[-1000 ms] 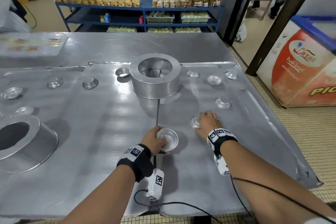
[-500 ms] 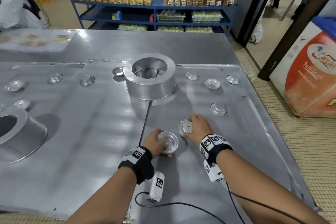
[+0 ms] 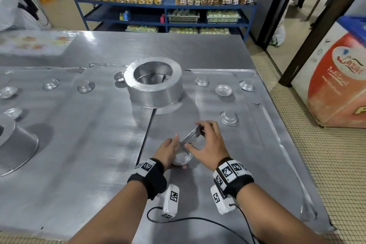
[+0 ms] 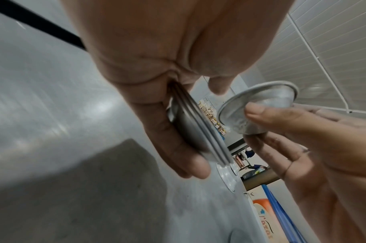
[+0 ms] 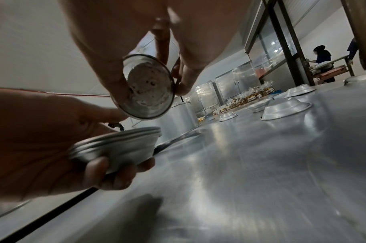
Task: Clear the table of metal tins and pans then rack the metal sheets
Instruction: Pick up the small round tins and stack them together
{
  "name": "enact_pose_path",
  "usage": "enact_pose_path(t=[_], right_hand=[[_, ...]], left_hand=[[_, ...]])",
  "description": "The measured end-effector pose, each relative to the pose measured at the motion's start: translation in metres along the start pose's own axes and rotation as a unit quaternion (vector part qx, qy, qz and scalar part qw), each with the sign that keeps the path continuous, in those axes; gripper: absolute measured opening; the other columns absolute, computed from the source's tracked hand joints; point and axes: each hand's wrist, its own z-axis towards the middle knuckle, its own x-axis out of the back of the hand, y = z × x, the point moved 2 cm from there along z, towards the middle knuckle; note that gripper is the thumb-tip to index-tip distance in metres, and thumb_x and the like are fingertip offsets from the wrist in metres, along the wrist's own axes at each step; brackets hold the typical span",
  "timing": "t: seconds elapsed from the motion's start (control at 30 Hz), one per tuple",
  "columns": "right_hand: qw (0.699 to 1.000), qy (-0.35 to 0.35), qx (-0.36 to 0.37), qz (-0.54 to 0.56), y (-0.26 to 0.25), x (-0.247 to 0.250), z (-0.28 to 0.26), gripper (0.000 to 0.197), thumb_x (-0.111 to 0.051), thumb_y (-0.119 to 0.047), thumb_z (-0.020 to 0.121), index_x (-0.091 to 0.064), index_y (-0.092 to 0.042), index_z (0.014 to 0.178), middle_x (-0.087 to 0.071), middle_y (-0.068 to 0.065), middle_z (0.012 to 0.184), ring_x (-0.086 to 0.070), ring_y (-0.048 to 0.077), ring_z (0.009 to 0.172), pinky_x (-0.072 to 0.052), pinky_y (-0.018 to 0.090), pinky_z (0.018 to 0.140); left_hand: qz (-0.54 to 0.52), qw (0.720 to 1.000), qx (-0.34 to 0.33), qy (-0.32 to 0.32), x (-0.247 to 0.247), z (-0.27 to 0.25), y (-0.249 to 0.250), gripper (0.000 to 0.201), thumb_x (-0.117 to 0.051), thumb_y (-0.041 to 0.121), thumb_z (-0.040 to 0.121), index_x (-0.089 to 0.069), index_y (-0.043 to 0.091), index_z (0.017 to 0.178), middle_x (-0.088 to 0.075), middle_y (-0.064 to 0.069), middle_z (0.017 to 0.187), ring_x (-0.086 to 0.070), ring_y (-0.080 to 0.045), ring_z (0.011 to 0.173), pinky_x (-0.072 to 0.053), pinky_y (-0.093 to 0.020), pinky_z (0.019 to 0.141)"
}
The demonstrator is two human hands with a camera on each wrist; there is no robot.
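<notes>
Hand on the left [image 3: 168, 151], fingers curled under a small stack of nested tins [image 3: 182, 158], holds it just above the table [image 3: 89, 154] near its front edge, with open bare metal stretching away to its left. Right beside it the right hand [image 3: 208, 144] pinches a single tin [image 3: 192, 134] by its rim, tilted over the stack. Farther right a loose tin [image 3: 228, 118] lies upside down, well inside the table's right edge.
</notes>
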Motion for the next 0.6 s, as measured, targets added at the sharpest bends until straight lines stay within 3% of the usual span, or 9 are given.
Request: enact_pose_path(t=[0.07,0.13,0.23,0.4,0.6], right_hand=[[1.0,-0.014,0.006,0.024,0.001,0.0,-0.005,0.068,-0.086,-0.027,0.065,-0.053,-0.022,0.124,-0.043,-0.01,0.118,-0.057,0.003,0.104,-0.047,0.018,0.097],[0.999,-0.029,0.005,0.04,0.003,-0.001,-0.01,0.069,-0.087,-0.028,0.064,-0.055,-0.019,0.125,-0.047,-0.01,0.118,-0.058,0.005,0.107,-0.049,0.024,0.097],[0.997,-0.049,-0.016,0.049,0.01,0.0,-0.017,0.073,-0.086,-0.032,0.064,-0.056,-0.019,0.128,-0.052,-0.012,0.122,-0.058,0.005,0.112,-0.049,0.026,0.1],[0.994,-0.084,-0.046,0.05,0.02,0.003,-0.024,0.079,-0.087,-0.027,0.063,-0.057,-0.018,0.136,-0.055,-0.011,0.131,-0.055,0.003,0.12,-0.045,0.028,0.106],[0.98,-0.158,-0.08,0.088,0.036,0.012,-0.023,0.081,-0.085,-0.019,0.069,-0.051,-0.02,0.143,-0.05,-0.009,0.145,-0.046,-0.004,0.13,-0.036,0.02,0.112]], left_hand=[[-0.001,1.0,0.004,-0.011,-0.002,0.0,0.0,0.063,-0.059,0.062,0.091,-0.06,0.005,0.118,-0.064,-0.024,0.12,-0.069,-0.042,0.095,-0.058,-0.052,0.063],[0.008,1.0,0.006,-0.026,-0.006,0.001,0.001,0.07,-0.059,0.066,0.088,-0.061,0.004,0.12,-0.067,-0.026,0.115,-0.07,-0.04,0.084,-0.058,-0.048,0.063],[0.008,1.0,-0.006,-0.021,-0.014,0.001,0.003,0.047,-0.06,0.045,0.097,-0.059,0.003,0.117,-0.068,-0.026,0.102,-0.068,-0.037,0.076,-0.058,-0.045,0.058],[0.061,0.998,-0.022,-0.024,-0.025,0.004,0.0,0.019,-0.061,0.009,0.095,-0.056,0.001,0.112,-0.065,-0.023,0.09,-0.066,-0.033,0.067,-0.057,-0.04,0.052],[0.117,0.99,-0.069,-0.026,-0.032,0.01,-0.007,0.013,-0.057,-0.002,0.096,-0.057,0.008,0.104,-0.065,-0.018,0.087,-0.066,-0.029,0.071,-0.059,-0.041,0.059]])
